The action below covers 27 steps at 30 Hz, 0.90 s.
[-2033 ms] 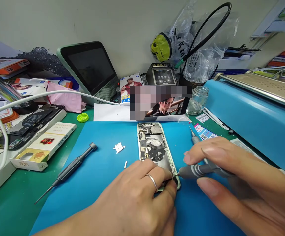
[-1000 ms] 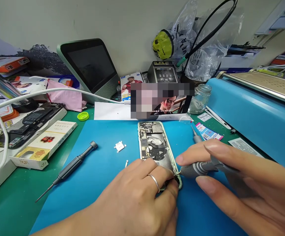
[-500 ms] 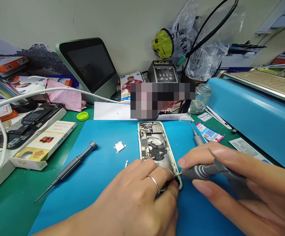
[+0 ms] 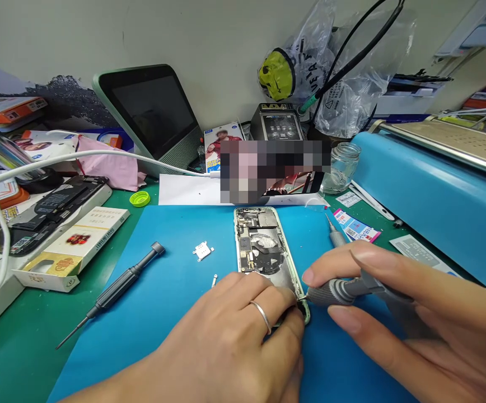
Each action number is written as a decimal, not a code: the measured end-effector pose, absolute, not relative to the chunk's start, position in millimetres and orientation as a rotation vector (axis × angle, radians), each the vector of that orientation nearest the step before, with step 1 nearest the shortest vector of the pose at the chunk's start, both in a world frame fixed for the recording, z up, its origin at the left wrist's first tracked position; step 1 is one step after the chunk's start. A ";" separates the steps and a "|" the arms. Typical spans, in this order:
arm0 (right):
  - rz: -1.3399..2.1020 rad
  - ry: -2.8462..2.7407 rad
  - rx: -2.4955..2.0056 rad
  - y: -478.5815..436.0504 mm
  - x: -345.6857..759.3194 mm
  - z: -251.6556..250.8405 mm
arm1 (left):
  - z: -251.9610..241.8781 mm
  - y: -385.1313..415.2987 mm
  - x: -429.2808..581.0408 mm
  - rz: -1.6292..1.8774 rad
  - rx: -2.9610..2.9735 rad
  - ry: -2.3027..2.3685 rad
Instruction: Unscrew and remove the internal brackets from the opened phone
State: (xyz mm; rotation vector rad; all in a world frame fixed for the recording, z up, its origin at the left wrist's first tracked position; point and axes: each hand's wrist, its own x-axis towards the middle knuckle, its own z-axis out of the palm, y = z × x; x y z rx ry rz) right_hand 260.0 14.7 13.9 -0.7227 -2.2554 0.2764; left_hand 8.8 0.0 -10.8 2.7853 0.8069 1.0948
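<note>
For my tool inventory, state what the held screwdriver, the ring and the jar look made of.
Held screwdriver: matte metal or plastic; its grip is grey, finely ridged.
Ring: polished metal, apparently; silvery highlights.
Jar: clear glass or plastic; see-through, glossy reflections.

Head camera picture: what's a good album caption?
Left hand on an opened phone, right hand holding a gray screwdriver near its edge.

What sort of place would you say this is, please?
Most likely a phone repair workspace: an opened phone lies on a blue mat, the right hand holds a grey screwdriver, and another screwdriver lies to the left.
</note>
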 end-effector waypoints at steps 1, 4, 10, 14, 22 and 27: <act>0.281 -2.251 -0.726 14.1 260.6 12.8 | -10.5 -0.1 9.0 1.097 2.786 0.811; 0.268 -2.237 -0.746 12.5 262.2 10.2 | -10.1 -0.1 9.1 1.105 2.785 0.810; 0.236 -2.221 -0.767 12.4 264.0 8.5 | -11.8 0.0 8.9 1.148 2.781 0.797; 0.260 -2.197 -0.793 11.7 263.5 7.8 | -12.9 -1.0 8.3 1.128 2.809 0.781; 0.213 -2.169 -0.839 8.2 263.2 6.2 | -15.3 -1.2 7.9 1.103 2.845 0.771; 0.182 -2.188 -0.808 9.3 265.7 5.2 | -14.2 -0.6 8.2 1.146 2.803 0.780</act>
